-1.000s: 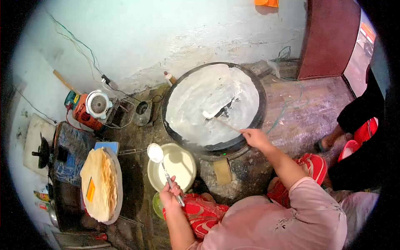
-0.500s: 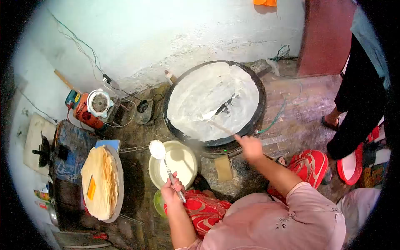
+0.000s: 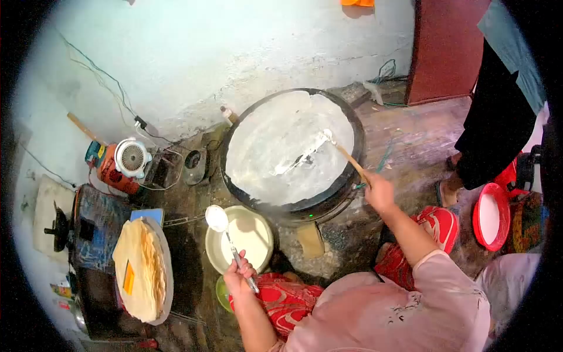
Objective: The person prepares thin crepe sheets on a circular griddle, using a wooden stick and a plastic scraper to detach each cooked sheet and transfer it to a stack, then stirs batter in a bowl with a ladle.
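Spreading batter, right grip farther right, dark gap narrower

A pale pink, short-sleeved shirt carries small dark marks, perhaps print or holes; the red trousers have pale swirls; left hand and right hand are bare.

Maroon door panel; orange cloth on wall

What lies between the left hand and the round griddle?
The tub of pale liquid lies between the left hand and the griddle, as the head view shows.
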Available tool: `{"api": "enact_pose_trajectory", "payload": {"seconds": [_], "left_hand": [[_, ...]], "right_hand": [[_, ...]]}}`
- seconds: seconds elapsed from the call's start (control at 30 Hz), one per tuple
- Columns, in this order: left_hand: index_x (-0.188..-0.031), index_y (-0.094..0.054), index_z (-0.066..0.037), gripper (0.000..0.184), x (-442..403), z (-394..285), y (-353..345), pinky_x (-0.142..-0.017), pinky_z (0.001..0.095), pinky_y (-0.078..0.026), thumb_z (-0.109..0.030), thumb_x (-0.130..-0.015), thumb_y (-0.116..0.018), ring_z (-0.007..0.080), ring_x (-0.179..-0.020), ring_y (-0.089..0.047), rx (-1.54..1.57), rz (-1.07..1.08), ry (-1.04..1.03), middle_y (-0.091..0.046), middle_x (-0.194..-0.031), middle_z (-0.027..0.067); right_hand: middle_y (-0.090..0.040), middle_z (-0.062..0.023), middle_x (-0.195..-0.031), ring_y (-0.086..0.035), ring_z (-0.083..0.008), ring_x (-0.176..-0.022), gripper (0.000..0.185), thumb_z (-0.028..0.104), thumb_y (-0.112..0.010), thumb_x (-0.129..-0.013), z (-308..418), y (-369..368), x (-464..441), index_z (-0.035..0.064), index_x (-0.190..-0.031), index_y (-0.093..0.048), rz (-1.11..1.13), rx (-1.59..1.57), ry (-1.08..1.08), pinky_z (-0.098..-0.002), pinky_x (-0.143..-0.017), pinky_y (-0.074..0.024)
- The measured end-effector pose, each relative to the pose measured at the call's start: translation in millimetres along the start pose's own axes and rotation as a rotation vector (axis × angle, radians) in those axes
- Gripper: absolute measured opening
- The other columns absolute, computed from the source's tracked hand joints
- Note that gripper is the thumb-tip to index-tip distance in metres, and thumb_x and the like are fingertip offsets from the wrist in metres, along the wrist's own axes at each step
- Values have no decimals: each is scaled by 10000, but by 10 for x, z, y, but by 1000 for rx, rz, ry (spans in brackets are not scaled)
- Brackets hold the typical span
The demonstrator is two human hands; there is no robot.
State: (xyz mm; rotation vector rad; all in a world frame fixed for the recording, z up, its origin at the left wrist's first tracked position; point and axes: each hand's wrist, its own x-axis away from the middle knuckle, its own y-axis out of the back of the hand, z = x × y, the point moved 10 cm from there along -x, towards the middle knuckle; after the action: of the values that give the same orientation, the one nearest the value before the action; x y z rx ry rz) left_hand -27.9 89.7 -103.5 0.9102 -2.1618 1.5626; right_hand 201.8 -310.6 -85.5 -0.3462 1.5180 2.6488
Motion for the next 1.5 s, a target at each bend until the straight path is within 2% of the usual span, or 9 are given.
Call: {"api": "enact_pose_trajectory", "payload": {"seconds": [0.07, 0.23, 0.5, 0.6, 0.73, 0.97, 1.0, 1.17, 1.5], "left_hand": [[-1086, -476, 67, 355, 16, 21, -24, -392, 222, -320, -227, -936, -346, 102, -484, -367, 32, 20, 5, -448, -668, 41], [-1079, -480, 61, 343, 74, 65, -69, -390, 220, -328, -225, -932, -362, 100, -481, -370, 53, -18, 24, -447, -661, 34], [-1101, -472, 66, 356, 31, 41, -74, -405, 234, -323, -225, -934, -356, 121, -492, -379, -11, 18, 26, -463, -675, 59], [-1094, -477, 58, 354, 36, 82, -113, -412, 233, -322, -235, -936, -354, 120, -499, -378, -62, 40, 38, -452, -670, 54], [-1087, -487, 35, 339, 51, 23, -153, -411, 237, -317, -240, -934, -360, 118, -494, -368, -229, 100, 53, -437, -660, 41], [-1077, -508, 23, 308, 329, 177, -478, -389, 266, -344, -218, -912, -411, 164, -468, -445, -510, 116, -15, -520, -646, 96], [-1070, -509, 27, 293, 345, 184, -522, -381, 275, -343, -202, -916, -409, 169, -459, -440, -597, 76, -41, -514, -632, 95], [-943, -520, 5, 208, 256, 587, -787, -363, 269, -365, -176, -899, -428, 153, -427, -446, -684, 122, -47, -515, -615, 89], [-835, -473, -20, 188, -300, 982, -863, -358, 271, -381, -185, -884, -397, 143, -438, -446, -848, 73, -77, -516, -649, 87]], "right_hand": [[-588, -164, -1051, -580, -336, -922, 388, 115, -498, -815, -139, -103, 149, 140, -1202, -510, 211, -217, -238, -416, -793, -462], [-571, -149, -1118, -558, -322, -997, 325, 217, -464, -883, -375, -216, -126, 135, -1194, -514, 132, -456, -141, -392, -836, -443], [-628, -138, -1009, -600, -302, -912, 268, 237, -480, -872, -260, -273, -130, 136, -1078, -620, 369, -405, -128, -375, -805, -466], [-621, -146, -1013, -598, -315, -914, 274, 273, -503, -859, -585, -280, -245, 146, -1071, -621, 59, -381, -198, -387, -799, -471], [-622, -150, -974, -591, -338, -892, 298, 329, -485, -866, 301, -392, 183, 180, -1093, -608, 278, -242, -76, -398, -764, -477], [-637, -159, -899, -614, -289, -781, 235, 210, -513, -868, 134, -183, 289, 113, -1049, -627, 114, -425, -219, -355, -693, -480], [-644, -154, -865, -603, -308, -711, 246, 207, -507, -874, 404, -225, 396, 85, -1054, -620, -53, -419, 37, -358, -661, -478], [-620, -65, -705, -588, -117, -629, 303, 199, -464, -913, 302, -641, 442, 62, -1170, -549, 363, -693, -284, -293, -574, -465], [-629, -67, -670, -606, -138, -627, 313, 181, -415, -927, 407, -800, 641, 53, -1191, -523, 359, -645, -203, -307, -574, -473]]}}
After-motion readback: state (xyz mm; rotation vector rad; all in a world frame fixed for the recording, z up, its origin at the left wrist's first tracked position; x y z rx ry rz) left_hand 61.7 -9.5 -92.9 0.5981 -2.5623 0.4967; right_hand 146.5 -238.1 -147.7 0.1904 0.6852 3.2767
